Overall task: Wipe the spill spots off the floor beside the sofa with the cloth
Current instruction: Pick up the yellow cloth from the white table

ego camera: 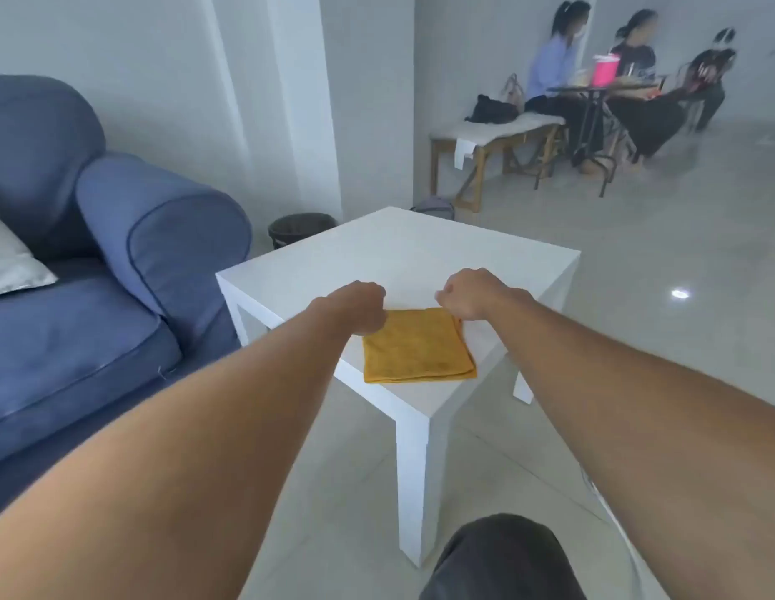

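A folded yellow cloth (418, 348) lies flat near the front corner of a low white table (463, 253). My left hand (359, 307) is curled at the cloth's far left corner and my right hand (470, 294) is curled at its far right corner, both pinching the far edge. The blue sofa (117, 253) stands to the left of the table. Pale tiled floor (346, 491) runs between the sofa and the table; I cannot make out any spill spots on it.
A dark wastebasket (299, 229) sits on the floor behind the sofa arm. A wooden bench (494, 140) with bags and a table with three seated people are at the back right. My dark-trousered knee (502, 560) shows at the bottom.
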The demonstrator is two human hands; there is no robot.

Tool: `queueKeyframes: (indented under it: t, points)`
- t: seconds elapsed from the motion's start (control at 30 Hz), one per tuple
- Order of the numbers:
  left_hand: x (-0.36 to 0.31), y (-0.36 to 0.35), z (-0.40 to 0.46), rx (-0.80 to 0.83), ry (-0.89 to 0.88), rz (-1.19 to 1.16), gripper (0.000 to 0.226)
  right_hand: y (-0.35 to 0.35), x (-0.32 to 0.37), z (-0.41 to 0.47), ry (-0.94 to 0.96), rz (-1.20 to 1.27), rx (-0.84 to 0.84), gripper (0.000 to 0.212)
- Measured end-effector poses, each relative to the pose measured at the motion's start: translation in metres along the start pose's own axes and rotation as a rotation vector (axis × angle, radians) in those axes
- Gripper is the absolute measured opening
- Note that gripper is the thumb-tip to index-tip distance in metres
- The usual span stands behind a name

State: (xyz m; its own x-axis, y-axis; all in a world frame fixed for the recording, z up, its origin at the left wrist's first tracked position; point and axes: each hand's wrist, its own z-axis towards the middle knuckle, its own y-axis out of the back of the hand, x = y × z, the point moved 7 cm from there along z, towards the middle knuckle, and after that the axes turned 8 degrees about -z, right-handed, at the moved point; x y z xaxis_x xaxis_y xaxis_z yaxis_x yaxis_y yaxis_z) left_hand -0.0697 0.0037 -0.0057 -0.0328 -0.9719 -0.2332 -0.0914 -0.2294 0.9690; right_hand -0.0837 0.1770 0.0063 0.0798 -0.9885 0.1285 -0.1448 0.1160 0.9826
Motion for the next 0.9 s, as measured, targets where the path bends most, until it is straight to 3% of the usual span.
queueKeyframes:
  t: [0.2,0.3,0.43,0.6,0.63,0.73,0.9]
  points:
    - [-0.012,-0.023,0.016,-0.052,0.029,0.063,0.024,-0.023,-0.013,0.009,0.002,0.085,-0.002,0.045]
    - [-0.018,-0.014,0.014,-0.115,0.038,0.044,0.012,-0.023,-0.004,0.008,0.033,0.146,0.016,0.057]
    - [-0.02,0.009,0.003,-0.184,0.011,-0.019,0.036,-0.01,0.018,-0.001,0.135,0.137,-0.027,0.06]
    - [-0.009,0.057,-0.036,-0.242,-0.044,-0.001,0.041,0.024,0.05,-0.024,0.217,0.022,-0.131,0.009]
    - [-0.001,0.068,-0.047,-0.257,-0.037,0.011,0.042,0.032,0.063,-0.031,0.25,0.001,-0.148,0.008]
    - [0.02,0.093,-0.076,-0.28,0.0,0.033,0.043,0.047,0.093,-0.048,0.293,0.001,-0.174,0.033]
    - [0.097,0.141,-0.149,-0.368,0.157,0.048,0.04,0.061,0.192,-0.095,0.464,0.023,-0.185,0.025]
